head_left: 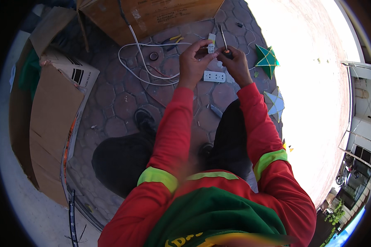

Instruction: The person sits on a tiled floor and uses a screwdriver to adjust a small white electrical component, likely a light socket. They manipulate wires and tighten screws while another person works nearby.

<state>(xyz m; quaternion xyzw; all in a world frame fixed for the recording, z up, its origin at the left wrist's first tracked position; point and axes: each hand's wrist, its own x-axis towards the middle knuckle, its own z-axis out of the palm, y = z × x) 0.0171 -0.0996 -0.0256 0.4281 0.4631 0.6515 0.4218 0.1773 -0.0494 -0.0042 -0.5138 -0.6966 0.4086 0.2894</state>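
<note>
Out in front of me, my left hand [191, 61] pinches a small white electrical fitting [211, 44] between fingers and thumb. Its exact kind is too small to tell. Close beside it, my right hand [236, 65] grips a screwdriver [224, 38] by its dark handle with an orange part; the metal shaft points up and away from me. The right fingertips are next to the fitting, though whether they touch it I cannot tell. Just below both hands, a white outlet strip [214, 76] lies on the paving. A white cable [141, 61] loops over the ground left of my left hand.
Yellow-handled pliers [176, 39] and a dark tape roll [153, 56] lie left of my hands. Cardboard boxes stand ahead [160, 18] and at left [53, 111]. Green [268, 61] and white [275, 103] star-shaped ornaments lie at right, along the sunlit ground's edge.
</note>
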